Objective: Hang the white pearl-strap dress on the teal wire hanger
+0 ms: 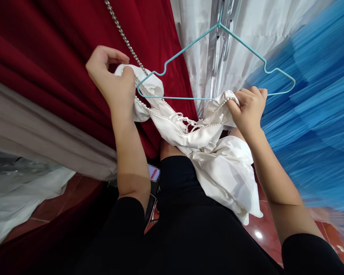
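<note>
A white garment [186, 139] is held stretched between both hands, its pearl-edged neckline sagging midway and its lower folds draped over the wearer's lap. One shoulder part is pinched by the left hand [111, 78] between thumb and fingers; the opposite one is gripped by the right hand [248, 109]. A pale blue hanger [186, 98] is noted beyond the neckline, its long axis set crosswise, roughly parallel to the line between the hands. Its left end is seen overlapping the left shoulder part, just beside the left hand; its bar is hidden at the right hand, and the right end emerges past it. Whether either end is passed through the fabric cannot be determined.
</note>
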Demonstrator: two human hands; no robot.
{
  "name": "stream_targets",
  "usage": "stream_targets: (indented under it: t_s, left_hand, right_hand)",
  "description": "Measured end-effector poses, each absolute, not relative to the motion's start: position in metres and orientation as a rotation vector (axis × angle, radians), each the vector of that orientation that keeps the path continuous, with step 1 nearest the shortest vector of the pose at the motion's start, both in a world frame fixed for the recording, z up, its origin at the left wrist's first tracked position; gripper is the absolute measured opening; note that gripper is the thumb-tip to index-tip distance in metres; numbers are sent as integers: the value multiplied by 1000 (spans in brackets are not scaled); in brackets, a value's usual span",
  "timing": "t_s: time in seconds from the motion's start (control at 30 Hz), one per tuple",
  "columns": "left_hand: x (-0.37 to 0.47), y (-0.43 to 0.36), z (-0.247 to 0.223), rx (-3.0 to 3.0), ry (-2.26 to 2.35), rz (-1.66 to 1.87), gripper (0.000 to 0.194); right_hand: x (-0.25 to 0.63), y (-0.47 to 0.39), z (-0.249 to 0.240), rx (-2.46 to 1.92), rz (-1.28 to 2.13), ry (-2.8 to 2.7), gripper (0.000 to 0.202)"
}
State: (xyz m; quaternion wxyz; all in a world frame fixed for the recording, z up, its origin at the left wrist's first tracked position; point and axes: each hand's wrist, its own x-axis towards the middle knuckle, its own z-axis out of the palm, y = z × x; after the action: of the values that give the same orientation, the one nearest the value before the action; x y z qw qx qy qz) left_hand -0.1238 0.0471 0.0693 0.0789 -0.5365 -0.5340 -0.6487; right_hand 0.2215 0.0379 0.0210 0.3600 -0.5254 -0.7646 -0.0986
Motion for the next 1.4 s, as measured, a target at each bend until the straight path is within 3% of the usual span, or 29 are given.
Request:
stream_targets:
  t_s: [0.2, 0.37, 0.5, 0.63, 0.73, 0.87, 0.93, 1.03, 1.2, 1.4]
  left_hand:
    - [-94, 50, 86, -1905, -1170, -1714, 47]
    - [-34, 25, 85, -2016, -876, -1826, 20]
    - [8, 4, 63, -2336, -1253, -1477, 12]
    - [27, 12, 35, -2447, -1579, -858, 32]
    - [29, 18, 33, -2427, -1622, -741, 43]
    - [24, 15, 43, -2475, -1625, -669, 45]
    - [23, 12, 46, -2479, -1633, -628, 44]
    - [22, 11, 49, -2492, -1638, -604, 43]
    - [21, 10, 50, -2506, -1621, -633, 42]
    - [16, 9, 47, -2462, -1655, -613, 41]
  right_hand:
    - [213, 38, 11, -1250, -295, -1886, 46]
    - [216, 35, 11, -1265, -335, -1909, 42]
    - [218, 34, 14, -1318, -367, -1947, 37]
    - [227, 35, 6, -1206, -402, -1989, 25]
    - [253, 33, -8, -1057, -513, -1823, 22]
    - [318, 42, -18, -1027, -686, -1294, 27]
    - [349, 52, -8, -1001, -563, -1238, 37]
    - [368, 66, 27, -1025, -436, -1295, 34]
    - [324, 70, 90, -964, -411, -1417, 36]
    - [286, 69, 97, -1029, -362, -1552, 31]
